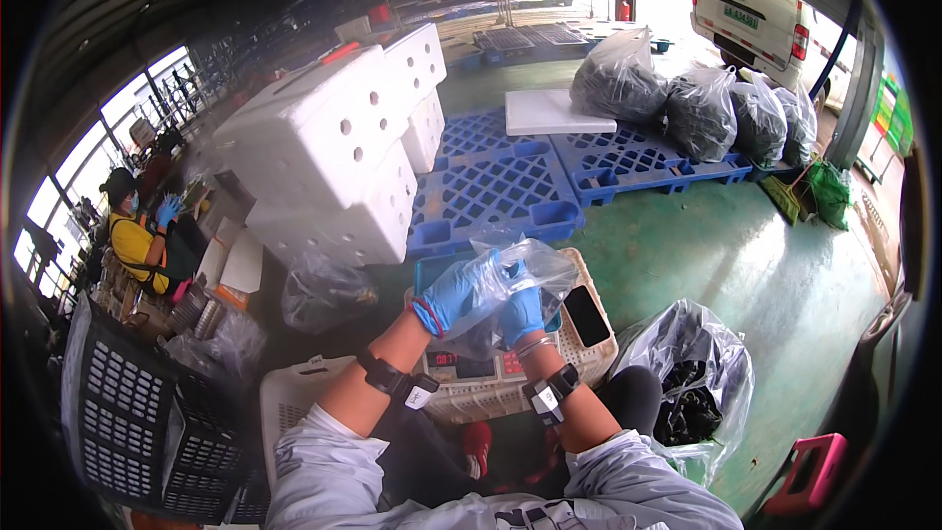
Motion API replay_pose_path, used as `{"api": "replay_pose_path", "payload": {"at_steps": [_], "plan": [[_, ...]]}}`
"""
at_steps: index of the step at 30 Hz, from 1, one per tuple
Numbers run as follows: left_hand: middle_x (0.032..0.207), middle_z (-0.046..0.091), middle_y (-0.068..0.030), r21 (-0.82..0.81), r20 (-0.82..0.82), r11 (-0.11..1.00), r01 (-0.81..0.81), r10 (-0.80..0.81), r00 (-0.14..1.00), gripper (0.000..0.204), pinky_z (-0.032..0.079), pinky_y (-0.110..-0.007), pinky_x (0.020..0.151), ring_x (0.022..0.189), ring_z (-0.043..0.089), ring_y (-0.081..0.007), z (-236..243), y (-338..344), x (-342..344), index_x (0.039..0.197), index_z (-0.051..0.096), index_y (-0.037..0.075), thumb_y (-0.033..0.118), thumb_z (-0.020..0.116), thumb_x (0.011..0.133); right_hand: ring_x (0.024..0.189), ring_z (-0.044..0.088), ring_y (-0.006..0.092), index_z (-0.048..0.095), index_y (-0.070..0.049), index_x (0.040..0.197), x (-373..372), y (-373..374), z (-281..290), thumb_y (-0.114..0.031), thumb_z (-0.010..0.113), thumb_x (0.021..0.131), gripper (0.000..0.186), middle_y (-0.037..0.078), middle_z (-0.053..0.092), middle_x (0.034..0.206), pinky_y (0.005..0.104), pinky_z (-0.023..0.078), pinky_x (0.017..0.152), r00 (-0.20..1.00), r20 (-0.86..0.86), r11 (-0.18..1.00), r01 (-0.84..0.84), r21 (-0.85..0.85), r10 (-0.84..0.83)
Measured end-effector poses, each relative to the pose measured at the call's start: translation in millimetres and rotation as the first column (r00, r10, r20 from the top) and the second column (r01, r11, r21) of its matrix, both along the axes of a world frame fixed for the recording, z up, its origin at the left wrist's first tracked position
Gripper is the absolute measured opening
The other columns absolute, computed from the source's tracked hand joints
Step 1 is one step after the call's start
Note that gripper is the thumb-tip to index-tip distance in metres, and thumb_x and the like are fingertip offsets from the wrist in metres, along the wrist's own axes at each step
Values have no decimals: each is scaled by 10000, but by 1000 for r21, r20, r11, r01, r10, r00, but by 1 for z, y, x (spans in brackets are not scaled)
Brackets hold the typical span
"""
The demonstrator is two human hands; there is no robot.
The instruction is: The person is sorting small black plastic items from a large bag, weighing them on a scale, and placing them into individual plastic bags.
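Note:
In blue gloves, my left hand [451, 299] and my right hand [520, 309] are raised close together, both closed on a clear plastic bag [545, 270]. Below them a digital scale [469, 367] with red figures and a blue-edged top rests on an upturned white plastic crate [579, 368]. A black phone [587, 316] lies on the crate to the right of my hands. The bag partly hides my fingers.
White foam boxes [324, 157] stand stacked beside blue pallets [481, 191] and a foam lid [559, 113]. Several filled bags [697, 113] line the pallets. An open bag of dark contents [687, 402], a pink stool [805, 476], black crates [147, 412] and a seated person [137, 245] surround me.

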State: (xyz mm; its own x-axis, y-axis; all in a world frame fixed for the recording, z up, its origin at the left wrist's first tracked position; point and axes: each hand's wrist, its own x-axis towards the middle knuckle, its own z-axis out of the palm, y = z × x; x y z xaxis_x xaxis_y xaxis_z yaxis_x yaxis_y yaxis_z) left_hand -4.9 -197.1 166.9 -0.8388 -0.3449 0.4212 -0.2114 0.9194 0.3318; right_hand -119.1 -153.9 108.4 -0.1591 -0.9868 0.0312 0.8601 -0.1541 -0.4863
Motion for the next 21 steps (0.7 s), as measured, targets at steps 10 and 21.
{"api": "replay_pose_path", "payload": {"at_steps": [10,21], "plan": [[1092,605,-61,205,-531,-723,660,484,695,245,473,-285,885,936,595,-196,-66,-34,-17,1123,545,31,116,394,949,1208,465,188,440,6,1295,-40,20,2,-65,469,871,430,134,455,1347,284,379,995,370,-809,858,-54,-510,-457],[797,570,-2,774,-138,582,-250,541,830,140,457,-239,694,737,536,-87,-14,-19,-22,915,590,31,29,624,780,782,587,366,623,-54,941,-49,36,-13,-174,566,806,189,186,617,883,433,472,734,-236,-939,942,165,-293,-251]]}}
